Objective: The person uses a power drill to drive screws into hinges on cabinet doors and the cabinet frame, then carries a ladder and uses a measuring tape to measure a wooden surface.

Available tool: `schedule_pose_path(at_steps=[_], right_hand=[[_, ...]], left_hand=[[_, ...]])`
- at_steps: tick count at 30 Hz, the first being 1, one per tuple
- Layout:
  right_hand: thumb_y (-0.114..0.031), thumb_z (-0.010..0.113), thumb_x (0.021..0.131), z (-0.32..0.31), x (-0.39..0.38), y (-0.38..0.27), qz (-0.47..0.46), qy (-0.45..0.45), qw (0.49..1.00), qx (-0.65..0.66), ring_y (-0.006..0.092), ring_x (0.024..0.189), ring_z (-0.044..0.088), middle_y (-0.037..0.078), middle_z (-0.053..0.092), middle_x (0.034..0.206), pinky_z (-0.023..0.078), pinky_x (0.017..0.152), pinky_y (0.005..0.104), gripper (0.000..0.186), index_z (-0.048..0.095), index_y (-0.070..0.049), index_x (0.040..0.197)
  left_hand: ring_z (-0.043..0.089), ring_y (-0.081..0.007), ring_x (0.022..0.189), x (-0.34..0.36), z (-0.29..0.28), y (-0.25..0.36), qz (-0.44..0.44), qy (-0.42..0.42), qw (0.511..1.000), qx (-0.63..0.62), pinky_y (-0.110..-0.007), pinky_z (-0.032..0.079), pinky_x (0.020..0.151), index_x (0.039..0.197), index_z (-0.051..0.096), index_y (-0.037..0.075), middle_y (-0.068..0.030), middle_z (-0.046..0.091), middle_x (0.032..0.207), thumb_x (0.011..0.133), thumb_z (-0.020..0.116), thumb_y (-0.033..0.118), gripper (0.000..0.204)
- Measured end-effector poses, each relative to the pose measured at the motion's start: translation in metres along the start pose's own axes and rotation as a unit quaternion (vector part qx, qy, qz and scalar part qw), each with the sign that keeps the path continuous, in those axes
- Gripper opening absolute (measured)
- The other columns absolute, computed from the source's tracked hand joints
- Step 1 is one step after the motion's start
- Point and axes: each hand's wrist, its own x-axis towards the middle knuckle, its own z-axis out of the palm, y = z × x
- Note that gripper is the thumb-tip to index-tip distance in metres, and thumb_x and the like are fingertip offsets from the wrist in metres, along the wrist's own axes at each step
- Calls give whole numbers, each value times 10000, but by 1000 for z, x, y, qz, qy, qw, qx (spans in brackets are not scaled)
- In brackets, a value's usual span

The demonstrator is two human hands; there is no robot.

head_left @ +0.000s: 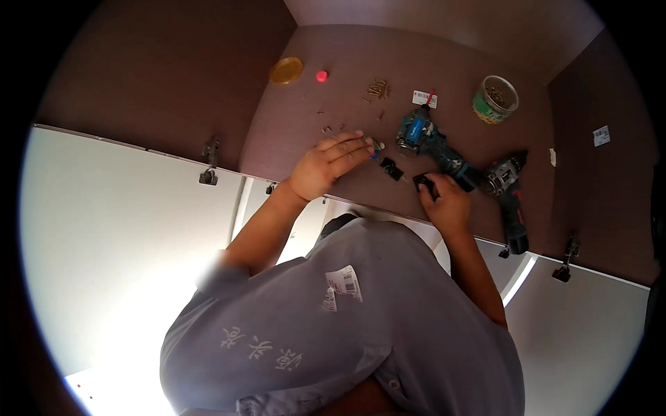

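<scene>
My left hand (pixel 329 163) is slightly blurred over the brown board, its fingers stretched out. By its fingertips lies a small blue and green object (pixel 377 148), partly covered and too small to name. My right hand (pixel 449 202) closes its thumb and fingers on a small black part (pixel 423 182) near the board's front edge. A second black part (pixel 391 168) lies between the two hands. Just beyond my right hand, a blue and black cordless impact driver (pixel 430 142) rests on its side, its red-tipped bit pointing away.
A second cordless drill (pixel 510 197) lies to the right. Further back are a clear tub of screws (pixel 495 99), a pile of brass-coloured screws (pixel 377 88), a pink cap (pixel 322 76) and a yellow lid (pixel 286 71). Hinges (pixel 209 163) line the front edge; brown panels rise on both sides.
</scene>
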Motion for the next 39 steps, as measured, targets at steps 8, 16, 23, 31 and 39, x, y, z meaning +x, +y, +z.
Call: schedule_pose_path(at_steps=[8,16,23,31,39], right_hand=[[-220,763,807,-1,-2,-1,19,-31,999,-19,303,788,697,89,714,927,554,671,419,241,707,-120,1019],[-221,760,812,4,-2,4,13,-11,1000,-9,296,762,693,83,708,901,548,665,426,239,704,-114,1018],[-208,761,806,1,0,0,11,-15,1000,-16,295,752,690,77,704,893,544,654,425,235,710,-115,1016],[-185,772,797,1,0,0,1,-16,1000,-7,295,754,691,76,708,906,548,653,405,242,715,-115,1022],[-188,769,828,4,0,3,-4,-11,1000,-13,285,777,690,87,707,924,553,673,395,255,726,-107,1067]], left_hand=[[613,-223,1253,6,-14,-8,81,-84,991,70,-340,506,992,1286,668,134,-4,670,1323,893,567,146,406],[630,-301,1220,3,-20,-23,54,-88,994,25,-392,525,1004,1287,655,83,-74,679,1305,837,636,56,452],[635,-312,1183,-34,-9,-37,-258,181,946,-74,-381,563,928,1281,639,67,-149,652,1270,723,824,-36,597],[659,-315,1068,-98,-15,-85,-349,263,899,-28,-392,575,886,1298,593,3,-176,609,1274,739,888,70,636],[571,-393,1224,-96,8,-49,-259,159,947,101,-479,474,1035,1317,597,73,-171,612,1314,792,837,148,582]])
